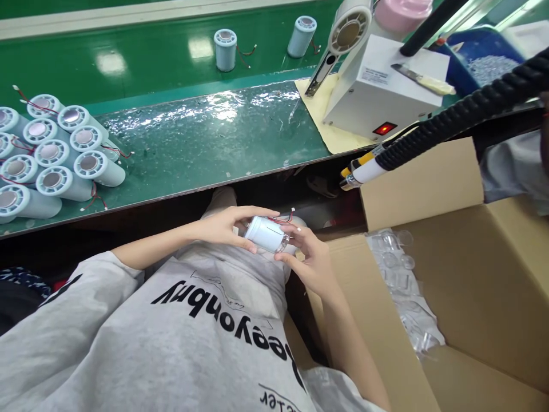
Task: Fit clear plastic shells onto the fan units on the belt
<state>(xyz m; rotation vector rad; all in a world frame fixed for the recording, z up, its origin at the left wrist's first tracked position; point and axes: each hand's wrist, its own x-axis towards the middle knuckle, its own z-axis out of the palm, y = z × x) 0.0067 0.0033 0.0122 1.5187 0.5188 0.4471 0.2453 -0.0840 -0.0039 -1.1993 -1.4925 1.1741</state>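
Over my lap lies a light-blue cylindrical housing (266, 233), held on its side between both hands. My left hand (231, 226) wraps round its left end, thumb below and fingers above. At the other end my right hand (309, 252) pinches a clear plastic piece (283, 244) against the housing, between thumb and fingers. Thin red and black wires (288, 220) with small white connectors stick out near my right fingers. Whether the clear piece is fully seated I cannot tell.
Several similar housings (55, 182) lie grouped at the bench's left; two stand on the green belt (163, 54). A white machine (381, 86) with a lit red switch, a handheld fan (343, 34) and a black hose (463, 109) are at right. Below, a cardboard box (480, 274) holds clear plastic parts (401, 274).
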